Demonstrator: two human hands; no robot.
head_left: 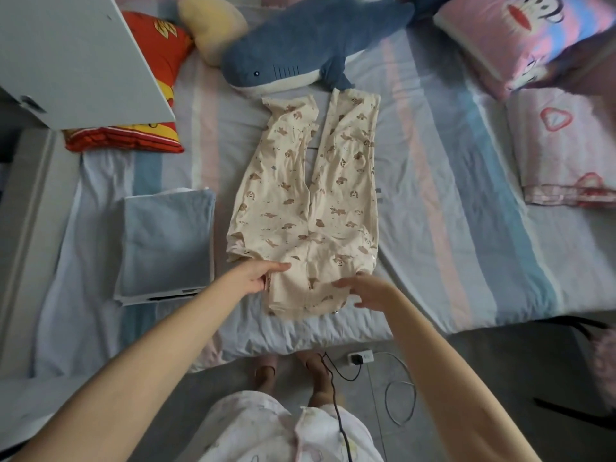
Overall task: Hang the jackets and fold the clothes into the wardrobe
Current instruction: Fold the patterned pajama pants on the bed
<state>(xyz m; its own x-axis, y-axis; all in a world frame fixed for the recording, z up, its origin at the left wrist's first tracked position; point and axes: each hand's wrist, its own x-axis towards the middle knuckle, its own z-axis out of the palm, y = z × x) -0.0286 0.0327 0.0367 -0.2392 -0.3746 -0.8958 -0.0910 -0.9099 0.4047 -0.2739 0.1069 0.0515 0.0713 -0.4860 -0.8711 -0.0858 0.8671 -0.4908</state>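
Observation:
Cream pyjama trousers [310,208] printed with small brown animals lie flat on the striped bed, legs pointing away from me and waistband near the front edge. My left hand [258,276] pinches the left side of the waistband, thumb on top of the cloth. My right hand [363,288] rests on the right side of the waistband with fingers spread and nearly straight. A folded light-blue garment [166,245] lies on the bed to the left of the trousers.
A blue plush shark [300,51] lies just beyond the trouser legs. A white wardrobe door [76,58] juts in at top left over a red cushion [156,55]. Pink pillows [520,38] and a folded pink blanket [563,148] sit at right. A power strip [361,356] with cables lies by my feet.

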